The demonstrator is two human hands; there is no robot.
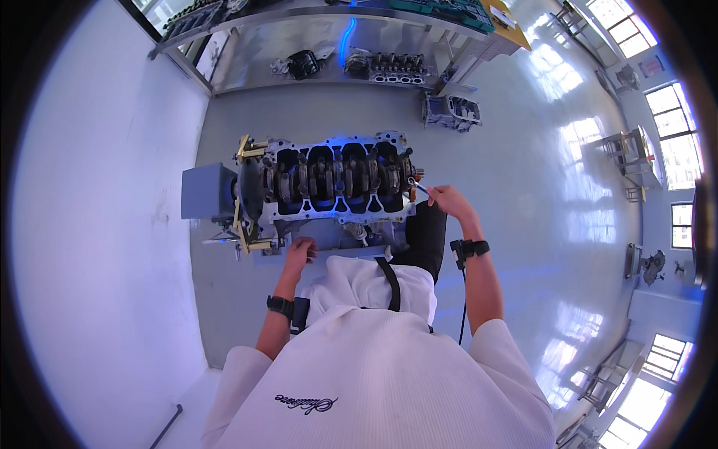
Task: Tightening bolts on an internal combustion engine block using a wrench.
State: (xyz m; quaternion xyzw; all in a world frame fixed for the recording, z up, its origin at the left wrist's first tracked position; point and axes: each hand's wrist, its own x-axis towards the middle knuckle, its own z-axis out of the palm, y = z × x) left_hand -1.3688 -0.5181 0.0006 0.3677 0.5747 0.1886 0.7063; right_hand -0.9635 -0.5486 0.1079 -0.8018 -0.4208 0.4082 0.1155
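An engine block (340, 178) is mounted on a stand in front of me, with its crankshaft (329, 177) exposed. My right hand (451, 202) is closed round a slim metal wrench (421, 187). The round head of that wrench lies against the right end of the block, at the crankshaft's end. My left hand (301, 251) hangs below the block's near left edge, fingers loosely bent and apart, with nothing visible in it. Whether its fingertips touch the stand is too small to make out.
A grey box (207, 192) and yellow brackets (256, 245) belong to the stand at the left. Behind is a metal workbench (314, 84) with engine parts on its lower shelf. Another metal housing (452, 112) sits on the floor beside it. A white wall (105, 194) closes the left side.
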